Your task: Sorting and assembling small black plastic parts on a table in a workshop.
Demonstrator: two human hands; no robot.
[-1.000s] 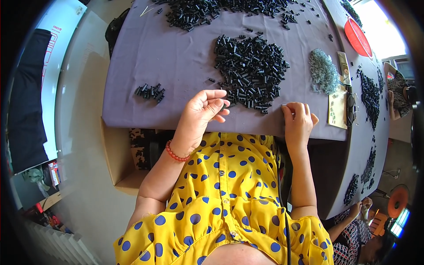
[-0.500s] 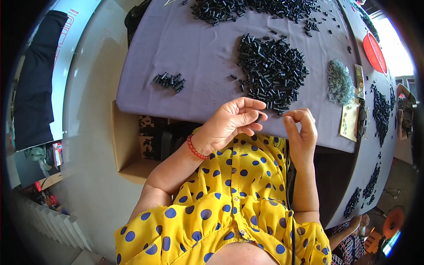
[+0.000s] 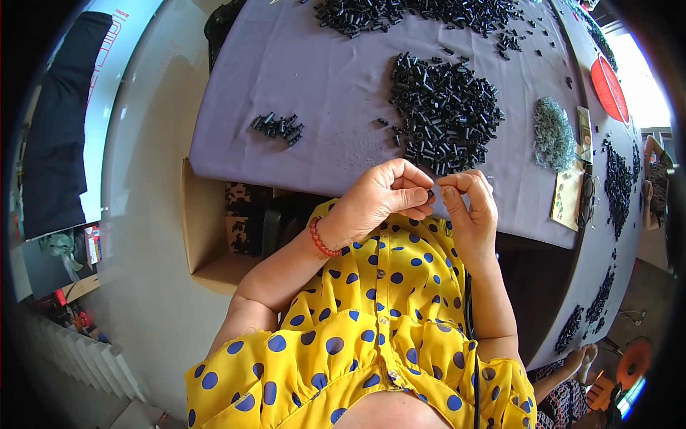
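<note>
Over the table's front edge, my left hand (image 3: 389, 196) pinches a small black cylindrical part (image 3: 430, 194) between thumb and fingers. Close beside it on the right, my right hand (image 3: 471, 207) has thumb and forefinger pressed together; anything between them is too small to make out. Just beyond both hands lies a large pile of similar black parts (image 3: 446, 111). A smaller group of black parts (image 3: 277, 128) rests to the left on the grey-purple tablecloth (image 3: 300, 79).
More black parts (image 3: 421, 13) spread along the far side. At right lie a tangle of fine, greyish wire-like pieces (image 3: 554, 132), a yellowish card (image 3: 567, 200) and glasses (image 3: 589, 200). A red basket (image 3: 609, 87) stands farther right. An open cardboard box (image 3: 214, 275) sits below the table's left end.
My hands have come closer together: the left has moved slightly right with the black part, and the right has shifted left toward it. The left fingers have curled in more.
</note>
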